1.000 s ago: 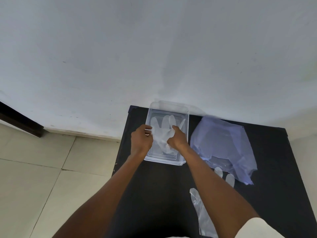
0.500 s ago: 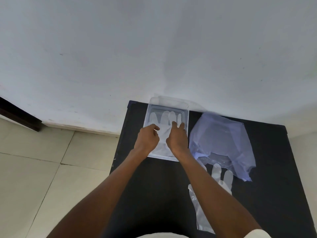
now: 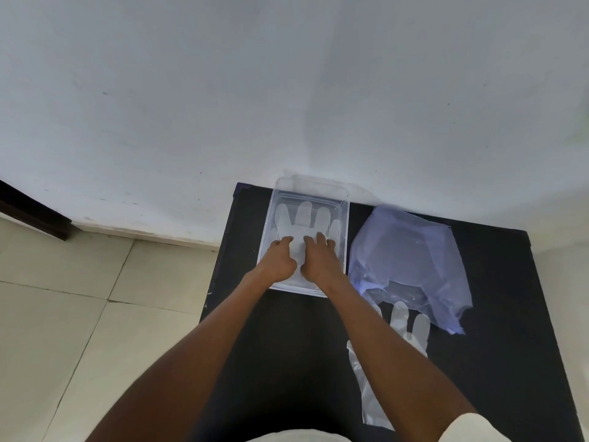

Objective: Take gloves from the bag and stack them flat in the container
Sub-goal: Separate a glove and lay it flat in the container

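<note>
A clear plastic container (image 3: 346, 224) stands at the far left of the black table. A white glove (image 3: 304, 218) lies flat inside it, fingers pointing to the wall. My left hand (image 3: 279, 261) and my right hand (image 3: 318, 260) rest side by side on the glove's palm part, fingers pressing down on it. To the right lies a crumpled bluish plastic bag (image 3: 404, 256). A second white glove (image 3: 404, 327) lies on the table below the bag, partly hidden by my right forearm.
The black table (image 3: 287, 339) stands against a white wall (image 3: 287, 90). Its left edge drops to a tiled floor (image 3: 79, 314). A clear lid (image 3: 318, 181) leans behind the container. Bare tabletop shows right of the bag.
The glove, bunched between my hands a second ago, now lies spread flat in the container. Both hands moved from holding it to pressing on it. The view shifted slightly.
</note>
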